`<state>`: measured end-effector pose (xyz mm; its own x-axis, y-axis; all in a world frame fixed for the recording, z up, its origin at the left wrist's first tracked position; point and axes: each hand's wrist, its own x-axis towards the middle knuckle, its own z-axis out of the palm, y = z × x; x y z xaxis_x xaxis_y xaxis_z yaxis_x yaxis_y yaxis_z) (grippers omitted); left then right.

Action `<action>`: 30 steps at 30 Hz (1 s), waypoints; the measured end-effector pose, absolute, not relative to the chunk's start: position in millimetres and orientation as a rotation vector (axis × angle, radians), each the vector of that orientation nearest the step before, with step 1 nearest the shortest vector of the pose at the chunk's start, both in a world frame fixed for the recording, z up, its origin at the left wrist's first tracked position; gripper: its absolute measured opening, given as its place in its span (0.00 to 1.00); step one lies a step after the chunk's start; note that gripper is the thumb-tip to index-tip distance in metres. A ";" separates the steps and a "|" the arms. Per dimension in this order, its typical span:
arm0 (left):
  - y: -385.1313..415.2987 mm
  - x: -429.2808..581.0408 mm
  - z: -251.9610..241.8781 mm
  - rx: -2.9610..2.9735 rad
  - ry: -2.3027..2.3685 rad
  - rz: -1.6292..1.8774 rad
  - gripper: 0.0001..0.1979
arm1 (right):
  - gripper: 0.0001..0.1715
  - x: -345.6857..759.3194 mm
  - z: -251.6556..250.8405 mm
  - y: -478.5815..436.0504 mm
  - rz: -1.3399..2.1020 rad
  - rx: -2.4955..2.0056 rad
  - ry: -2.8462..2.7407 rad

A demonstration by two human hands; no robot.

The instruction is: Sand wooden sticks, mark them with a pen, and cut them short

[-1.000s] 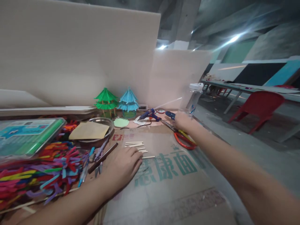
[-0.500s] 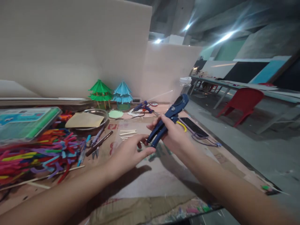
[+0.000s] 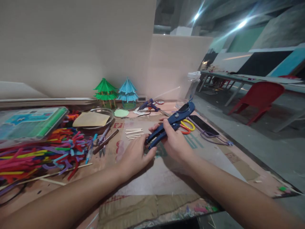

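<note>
A dark blue plier-like hand tool (image 3: 176, 118) is held above the middle of the table, its broad, rounded end pointing up and to the right. My right hand (image 3: 175, 143) is closed around its middle, with the thumb on top. At the lower-left end, where two arms spread apart, my left hand (image 3: 138, 156) is curled, fingers behind and thumb below. Whether anything small sits in my left fingers is hidden. Several short pale sticks (image 3: 133, 133) lie just beyond my left hand. Scissors with yellow and red-orange handles (image 3: 188, 125) rest behind the tool.
Left are colourful pipe cleaners (image 3: 59, 152), a plastic case (image 3: 33, 124) and a metal bowl (image 3: 111, 116). Behind stand a green paper pagoda (image 3: 105, 90), a blue one (image 3: 128, 92) and a glue gun (image 3: 149, 105). A phone (image 3: 203, 125) and clear jar (image 3: 192, 89) are right.
The view has shifted, so the table items sit further right. The tool has tilted flatter, and more of the scissors' handles shows. Both hands stay at the tool.
</note>
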<state>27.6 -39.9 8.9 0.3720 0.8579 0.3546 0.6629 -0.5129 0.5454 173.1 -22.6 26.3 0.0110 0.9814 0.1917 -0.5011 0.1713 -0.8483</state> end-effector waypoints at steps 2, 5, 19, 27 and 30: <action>-38.8 26.4 6.1 2.350 1.327 0.903 0.19 | 0.22 171.5 25.9 -25.1 1.300 -0.651 -0.988; -39.3 25.7 3.7 2.409 1.304 0.900 0.20 | 0.18 174.2 29.2 -28.0 1.332 -0.633 -1.026; -11.5 -13.8 36.7 2.762 1.384 0.529 0.11 | 0.19 235.4 58.3 -22.1 0.872 -0.797 -1.425; -5.4 -4.1 21.0 2.842 1.416 0.318 0.10 | 0.14 223.8 41.5 -27.4 0.213 -1.010 -1.889; -7.1 -4.8 24.2 2.783 1.473 0.388 0.10 | 0.16 221.0 37.9 -30.4 0.131 -1.021 -1.946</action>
<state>-4.8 -7.1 24.2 0.5391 0.8106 0.2289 0.8182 -0.5685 0.0862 221.0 -30.4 37.9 -0.2479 0.6995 0.6703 0.6035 0.6527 -0.4579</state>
